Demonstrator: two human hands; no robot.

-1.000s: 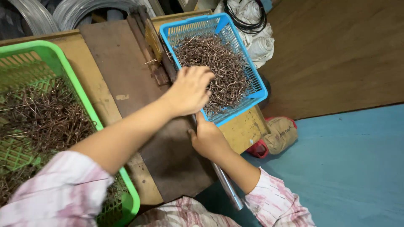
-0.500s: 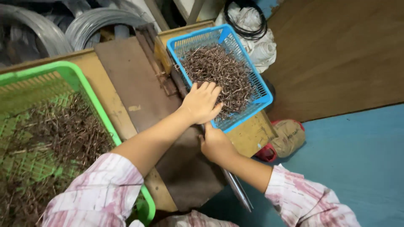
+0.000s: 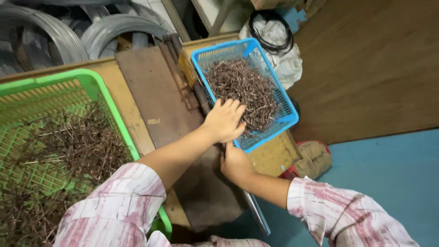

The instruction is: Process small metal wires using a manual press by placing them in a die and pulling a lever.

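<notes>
My left hand (image 3: 226,120) lies palm down on a heap of short brown wire pieces (image 3: 242,84) at the near edge of a blue plastic basket (image 3: 292,120). Its fingers are close together, and whatever is under the palm is hidden. Just below the basket, my right hand (image 3: 235,164) is closed around a metal lever bar (image 3: 257,214) that runs down toward me. The bar belongs to a rusty hinged tool (image 3: 180,77) on a dark plate (image 3: 151,98) on the wooden bench.
A green plastic basket (image 3: 106,93) holding more brown wire pieces (image 3: 73,146) sits at the left. Grey wire coils (image 3: 114,25) lie behind the bench. At the right are a white sack with black cable (image 3: 279,50), a brown bag (image 3: 315,158), a wooden panel (image 3: 375,68) and blue floor (image 3: 388,183).
The view has shifted, so the baskets sit further right in frame. My left hand has slid slightly toward the blue basket's near edge; my right hand keeps its grip on the bar.
</notes>
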